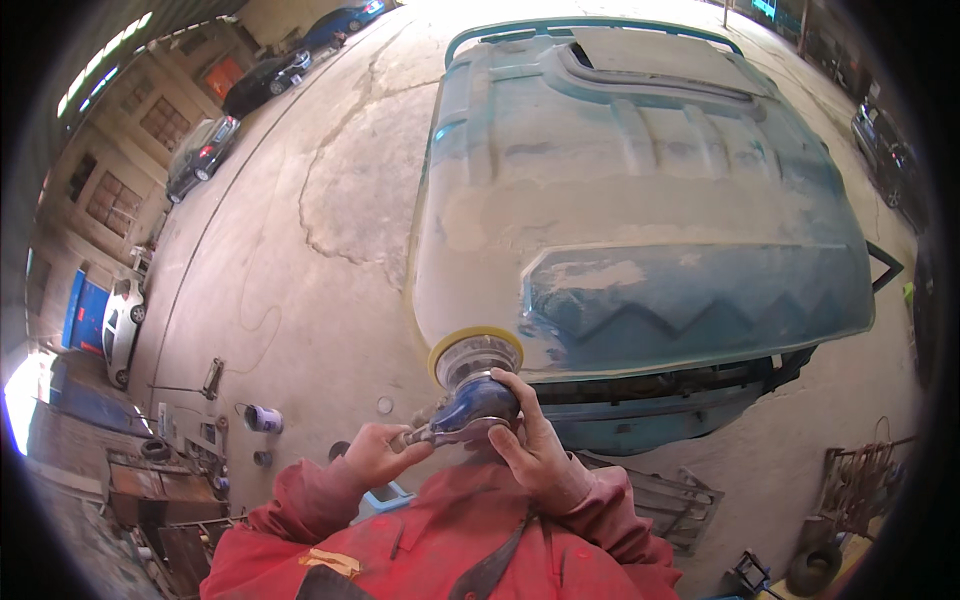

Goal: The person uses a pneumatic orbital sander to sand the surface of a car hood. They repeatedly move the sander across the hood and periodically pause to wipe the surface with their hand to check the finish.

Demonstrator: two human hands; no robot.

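Note:
Both of my hands grip a dusty orbital sander with a blue body and a yellow-rimmed round pad. My left hand is closed round the handle's end and fitting. My right hand holds the body, fingers along its right side and thumb low. The pad is at the near left corner of a large vehicle roof panel, coated in patchy pale filler and teal; whether it touches, I cannot tell. The panel's near section has a zigzag recess. A dark opening and teal lower bodywork show beneath it.
Parked cars line the left wall and the right side of a concrete floor. A white bucket, a hose, and metal clutter lie at lower left. Metal frames and tyres lie at lower right.

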